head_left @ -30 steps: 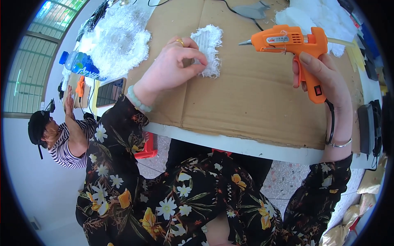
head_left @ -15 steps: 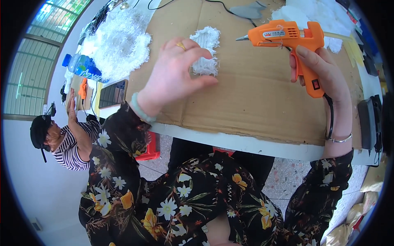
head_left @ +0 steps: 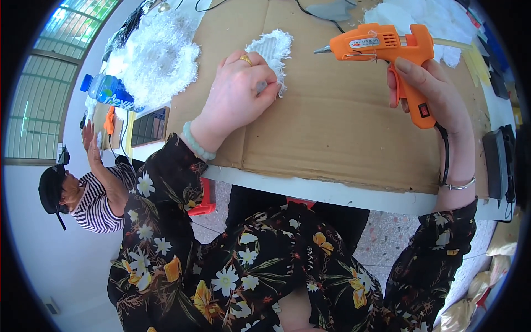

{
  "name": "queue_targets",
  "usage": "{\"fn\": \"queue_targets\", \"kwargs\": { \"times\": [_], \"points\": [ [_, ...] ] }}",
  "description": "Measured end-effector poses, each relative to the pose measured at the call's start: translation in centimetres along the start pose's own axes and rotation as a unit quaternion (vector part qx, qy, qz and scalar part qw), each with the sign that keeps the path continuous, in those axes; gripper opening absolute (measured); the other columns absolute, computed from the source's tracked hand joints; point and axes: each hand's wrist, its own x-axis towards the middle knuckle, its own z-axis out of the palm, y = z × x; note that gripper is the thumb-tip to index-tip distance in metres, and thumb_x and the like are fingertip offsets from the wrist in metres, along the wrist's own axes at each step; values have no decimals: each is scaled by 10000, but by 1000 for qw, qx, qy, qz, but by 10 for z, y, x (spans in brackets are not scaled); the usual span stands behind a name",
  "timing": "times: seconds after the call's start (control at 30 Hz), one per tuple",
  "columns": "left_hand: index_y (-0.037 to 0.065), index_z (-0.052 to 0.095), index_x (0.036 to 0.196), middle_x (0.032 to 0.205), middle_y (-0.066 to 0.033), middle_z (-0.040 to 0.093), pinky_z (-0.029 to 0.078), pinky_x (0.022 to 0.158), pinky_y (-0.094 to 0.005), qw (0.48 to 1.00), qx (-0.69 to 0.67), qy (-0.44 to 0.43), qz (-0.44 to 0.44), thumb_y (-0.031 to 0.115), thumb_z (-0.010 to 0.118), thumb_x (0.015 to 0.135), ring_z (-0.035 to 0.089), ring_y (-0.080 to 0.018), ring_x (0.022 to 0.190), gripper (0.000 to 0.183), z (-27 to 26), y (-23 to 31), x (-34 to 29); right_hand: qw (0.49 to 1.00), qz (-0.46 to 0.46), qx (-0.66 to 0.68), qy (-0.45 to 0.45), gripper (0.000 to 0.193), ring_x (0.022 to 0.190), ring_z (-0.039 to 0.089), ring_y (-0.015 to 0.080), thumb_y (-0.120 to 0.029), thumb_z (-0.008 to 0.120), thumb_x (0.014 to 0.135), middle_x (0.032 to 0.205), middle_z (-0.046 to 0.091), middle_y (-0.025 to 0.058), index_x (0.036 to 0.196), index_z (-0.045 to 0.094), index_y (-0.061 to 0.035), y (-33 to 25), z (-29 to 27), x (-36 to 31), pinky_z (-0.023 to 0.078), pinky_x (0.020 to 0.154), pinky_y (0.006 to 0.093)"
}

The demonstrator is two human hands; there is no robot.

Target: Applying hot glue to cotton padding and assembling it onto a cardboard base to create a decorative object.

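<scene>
My left hand [head_left: 239, 93] is closed, thumb against bent fingers, at the near left edge of a small white piece of fringed fabric [head_left: 272, 51]. The fingers hide that edge, which they seem to pinch. Part of the piece has a ribbed surface, and its rim is shaggy. My right hand [head_left: 437, 91] grips an orange hot glue gun [head_left: 381, 43] by its handle, fingers near the trigger. Its metal nozzle points left, apart from the fabric, and a pale glue stick sticks out behind it.
Brown cardboard [head_left: 332, 133] covers the table. At left lie a white fringed heap [head_left: 157, 63], a blue-labelled bottle [head_left: 108, 91] and a dark phone [head_left: 149, 127]. White fluff [head_left: 415, 16] sits far right, beside a dark grey device [head_left: 498, 163]. Another person [head_left: 99, 193] sits at left.
My left hand has closed at the fabric's near edge, and the piece has tilted and shifted slightly. The glue gun has moved a little left and up in my right hand.
</scene>
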Motion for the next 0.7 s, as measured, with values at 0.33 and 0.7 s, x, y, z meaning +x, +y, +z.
{"fn": "queue_targets", "kwargs": {
  "times": [0.33, 0.7],
  "points": [
    [110, 671, 777, 840, -61, 600, 396, 860, -387, 999, -49, -23, 1, 146, 697, 734, 559, -277, 872, 61, -2, -27, 7, 1000, 8, -3, -11, 356, 651, 594, 89, -405, 570, 888, 734, 571, 1, 862, 574, -50, -3, -1, 0, 449, 550, 230],
    [88, 665, 1000, 763, -56, 621, 451, 715, -309, 982, -55, 165, -75, 18, 522, 867, 583, -193, 787, 208, -32, -37, -4, 1000, 7, 9, -6, 356, 664, 598, 102, -407, 561, 893, 790, 583, 11, 889, 576, -51, 4, -3, 1, 450, 548, 235]
  ]
}}
